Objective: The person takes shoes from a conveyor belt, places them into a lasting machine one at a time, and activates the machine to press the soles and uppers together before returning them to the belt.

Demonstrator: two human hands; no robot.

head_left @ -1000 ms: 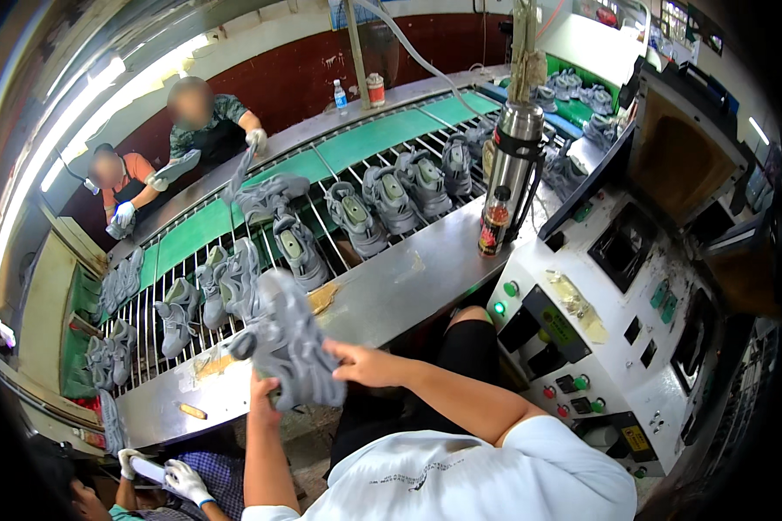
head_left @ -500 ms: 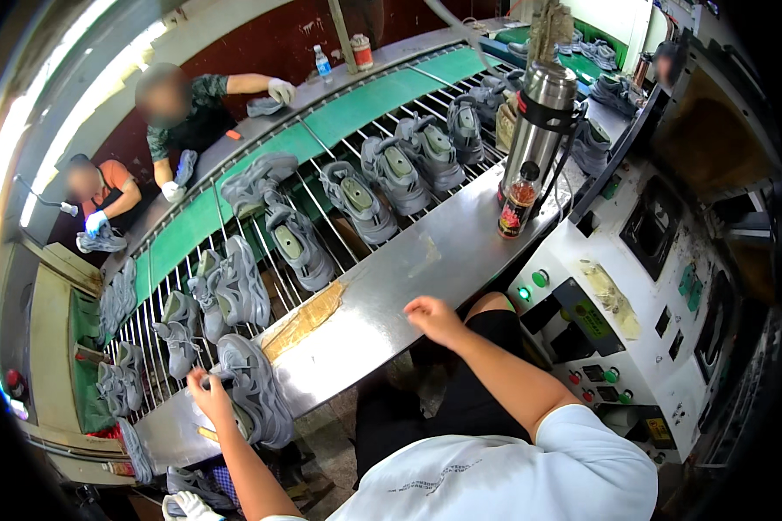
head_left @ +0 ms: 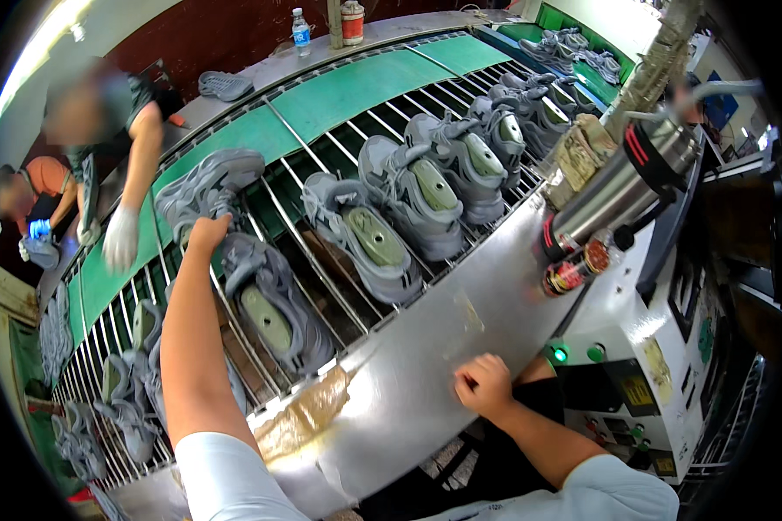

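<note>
My left arm reaches out over the metal rack. My left hand [head_left: 207, 231] is closed on the near end of a grey sneaker [head_left: 210, 181] that lies on its side at the far part of the rack, and part of the grip is hidden. Just nearer is another grey sneaker [head_left: 278, 304] with a pale green insert [head_left: 266, 318] in its opening. Above the steel ledge [head_left: 408, 373], my right hand [head_left: 485, 384] is curled into a loose fist with nothing seen in it.
Several more sneakers [head_left: 369, 239] line the rack bars. A steel flask [head_left: 621, 191] and a small bottle [head_left: 582, 265] stand at the right, beside a white control box [head_left: 643, 347]. Tan tape [head_left: 308, 417] covers part of the ledge. Across the rack, a co-worker's gloved hand [head_left: 122, 239] hangs close to the bars.
My left hand has gone from the sneaker at the ledge out to the one lying on its side. My right hand's fingers have curled in. The whole view has shifted.
</note>
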